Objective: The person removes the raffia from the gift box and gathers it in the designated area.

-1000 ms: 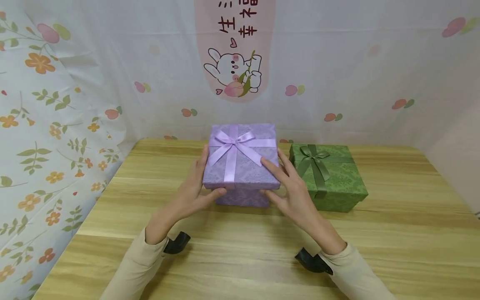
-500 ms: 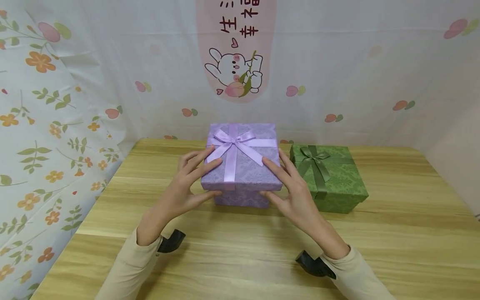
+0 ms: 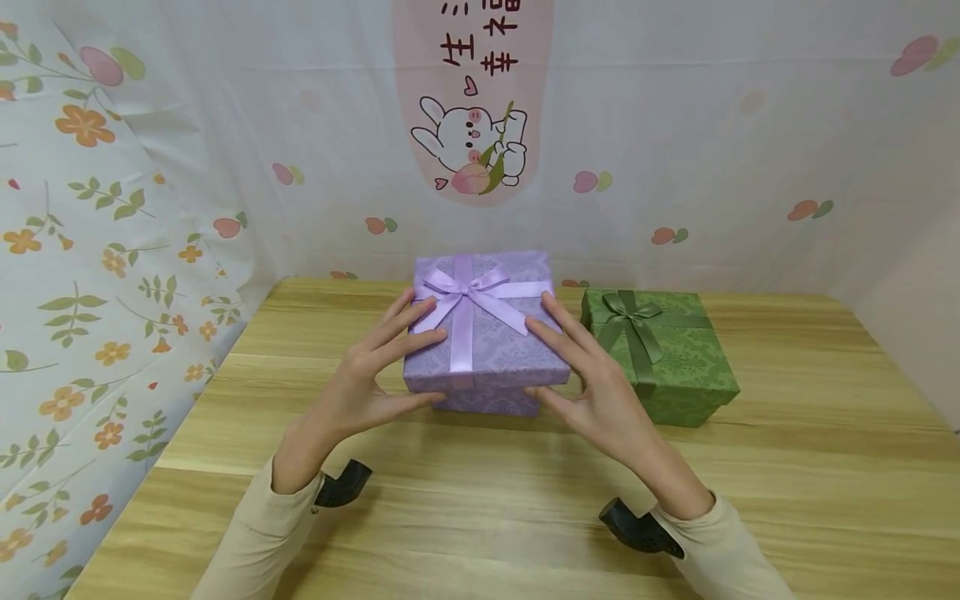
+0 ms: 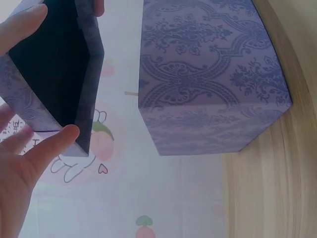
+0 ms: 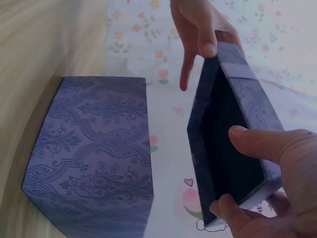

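Woodgrain tabletop (image 3: 480, 508), green box (image 3: 686, 358) beside purple box (image 3: 491, 401), left hand (image 3: 360, 387) and right hand (image 3: 602, 396) gripping lid (image 3: 498, 354)

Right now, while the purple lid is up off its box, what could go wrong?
The left hand and right hand grip the purple lid by its edges, so it might slip. It hangs apart above the purple box, so it could land crooked. The green box stands close beside, so it might get bumped.

forearms (image 3: 255, 529) angled inward, left grip (image 3: 356, 383) and right grip (image 3: 603, 396) face each other, pinching, thumbs (image 3: 407, 405) below spread fingers (image 3: 411, 343).
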`<state>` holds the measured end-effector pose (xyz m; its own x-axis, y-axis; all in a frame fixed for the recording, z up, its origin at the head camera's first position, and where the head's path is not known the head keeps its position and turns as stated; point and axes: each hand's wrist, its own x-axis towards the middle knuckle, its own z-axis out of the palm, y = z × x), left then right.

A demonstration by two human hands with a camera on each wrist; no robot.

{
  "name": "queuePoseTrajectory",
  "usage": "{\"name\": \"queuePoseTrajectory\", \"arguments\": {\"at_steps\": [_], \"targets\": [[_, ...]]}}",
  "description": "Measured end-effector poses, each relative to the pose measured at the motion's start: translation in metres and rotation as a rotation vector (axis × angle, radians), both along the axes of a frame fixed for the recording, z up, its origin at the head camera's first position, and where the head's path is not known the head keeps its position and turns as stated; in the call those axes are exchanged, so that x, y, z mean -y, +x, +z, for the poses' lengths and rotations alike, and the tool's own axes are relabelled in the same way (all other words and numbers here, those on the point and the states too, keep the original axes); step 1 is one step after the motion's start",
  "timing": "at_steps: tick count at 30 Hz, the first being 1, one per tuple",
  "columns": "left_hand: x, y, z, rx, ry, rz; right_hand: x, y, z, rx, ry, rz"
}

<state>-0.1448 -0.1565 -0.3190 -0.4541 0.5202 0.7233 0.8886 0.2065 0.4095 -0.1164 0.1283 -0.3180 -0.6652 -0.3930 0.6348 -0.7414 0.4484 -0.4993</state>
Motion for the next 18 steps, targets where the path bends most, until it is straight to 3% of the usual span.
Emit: {"name": "queuePoseTrajectory", "arguments": {"at_steps": [11,18], "targets": [[-0.002,0.006,0.005,0.059,-0.048,0.006,-0.005,0.004,0.008,0.036,0.04,0.027],[-0.008,0.008,0.007,-0.044,-0.005,-0.038,-0.008,0.007,0.014,0.041,0.033,0.039]]}}
